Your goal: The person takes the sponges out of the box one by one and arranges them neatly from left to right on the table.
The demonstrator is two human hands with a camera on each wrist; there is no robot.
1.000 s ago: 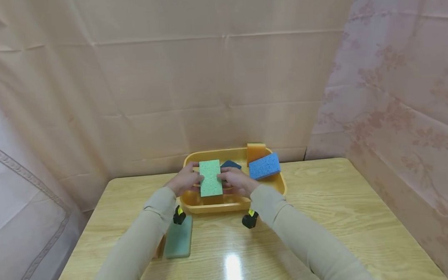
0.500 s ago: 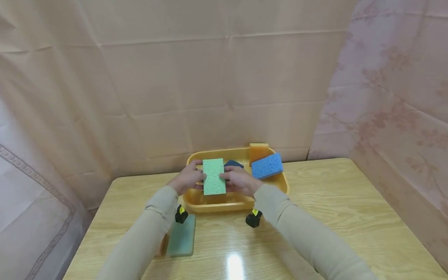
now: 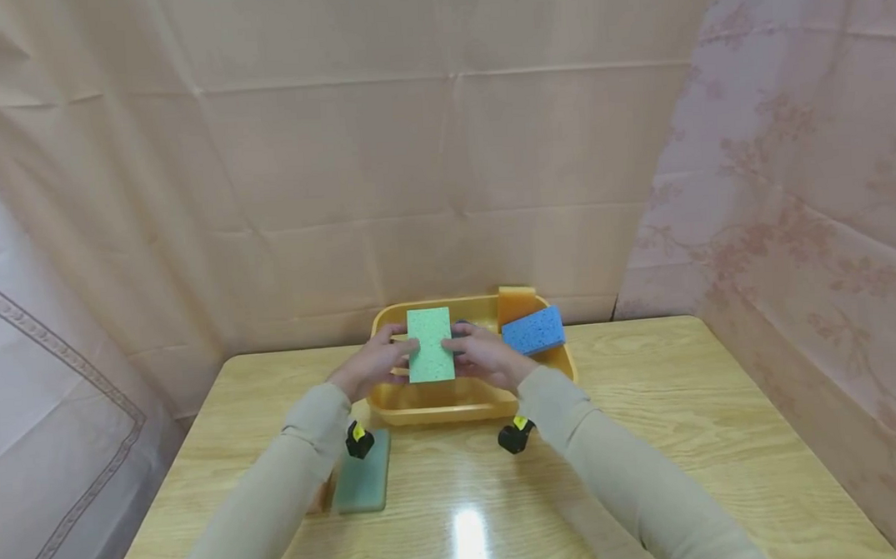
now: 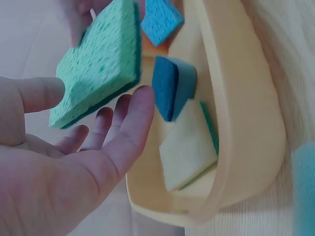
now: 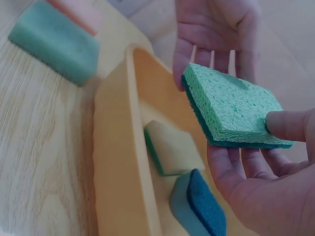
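Observation:
A light green sponge (image 3: 431, 364) with a darker green scouring underside is held up over the yellow basin (image 3: 439, 415). My left hand (image 3: 369, 365) has its thumb at the sponge's left edge and its fingers around and under that side. From the right, my right hand (image 3: 491, 359) pinches the sponge, thumb on top and fingers beneath. Below it in the basin lie a cream sponge with a green backing (image 4: 189, 145) and a blue sponge with a dark blue face (image 4: 167, 88).
A bright blue sponge (image 3: 533, 332) leans on the basin's right side, beside an orange sponge (image 3: 515, 304) standing at the back corner. On the wooden table, left of centre, lie a blue-green sponge (image 3: 363, 475) and a pinkish one (image 3: 319, 495). Curtains hang behind the table.
Both hands have raised the green sponge slightly, away from me and a little to the right. The left fingers look more spread. The basin and other sponges stay put.

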